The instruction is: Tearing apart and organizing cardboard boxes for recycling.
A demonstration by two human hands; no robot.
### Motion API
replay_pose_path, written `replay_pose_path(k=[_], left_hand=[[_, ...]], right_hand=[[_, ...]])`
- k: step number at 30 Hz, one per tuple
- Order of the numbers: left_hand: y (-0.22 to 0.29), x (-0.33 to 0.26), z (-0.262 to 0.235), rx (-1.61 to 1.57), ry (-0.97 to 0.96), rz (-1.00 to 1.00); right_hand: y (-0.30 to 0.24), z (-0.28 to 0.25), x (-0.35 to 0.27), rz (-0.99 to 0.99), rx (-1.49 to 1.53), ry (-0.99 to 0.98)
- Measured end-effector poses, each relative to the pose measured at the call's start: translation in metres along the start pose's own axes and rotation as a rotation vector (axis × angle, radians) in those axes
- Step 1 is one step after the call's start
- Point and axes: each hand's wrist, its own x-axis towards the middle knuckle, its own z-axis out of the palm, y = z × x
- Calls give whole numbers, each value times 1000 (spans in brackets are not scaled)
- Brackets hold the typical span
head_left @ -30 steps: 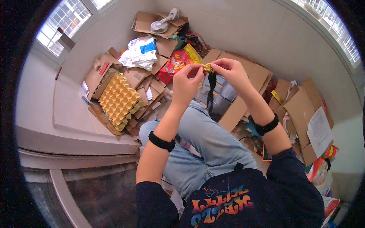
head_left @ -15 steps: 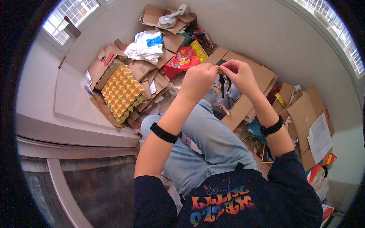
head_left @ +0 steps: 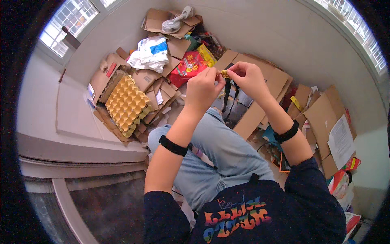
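Observation:
Both hands are raised in front of me above my knees, close together. Between them is a small yellow-and-black patterned piece [head_left: 224, 74], too small to name. Black strips [head_left: 226, 95] dangle below it, apparently joined to it. My left hand [head_left: 203, 87] is closed with its fingertips at the left side of the piece. With thumb and fingers my right hand [head_left: 247, 79] pinches its right side. Behind the strips lies an opened cardboard box [head_left: 254, 116] with grey and dark things in it.
Flattened cardboard and yellow egg trays [head_left: 128, 105] are piled at the left. Beyond them lie a white plastic bag [head_left: 151, 55], a red bag [head_left: 189, 65] and a white fan [head_left: 172, 26]. More cardboard [head_left: 331, 114] leans by the right wall. A sliding door frame [head_left: 69, 203] stands at lower left.
Both hands have shifted slightly left in the picture with the small piece. More of its yellow-and-black pattern shows between the fingers. The surroundings have also shifted left a little.

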Motion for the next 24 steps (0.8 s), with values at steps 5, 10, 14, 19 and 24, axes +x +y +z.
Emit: replay_pose_path(k=[5, 10, 14, 19, 24], left_hand=[[4, -7, 3, -357, 12, -283], [1, -7, 5, -775, -38, -622], [4, -5, -1, -639, -76, -476], [9, 1, -4, -401, 36, -134], [-2, -2, -6, -71, -29, 193]], right_hand=[[0, 2, 0, -57, -73, -7], [9, 1, 3, -33, 26, -86], [16, 1, 0, 81, 195, -182], [18, 3, -2, 33, 284, -158], [13, 4, -2, -3, 311, -124]])
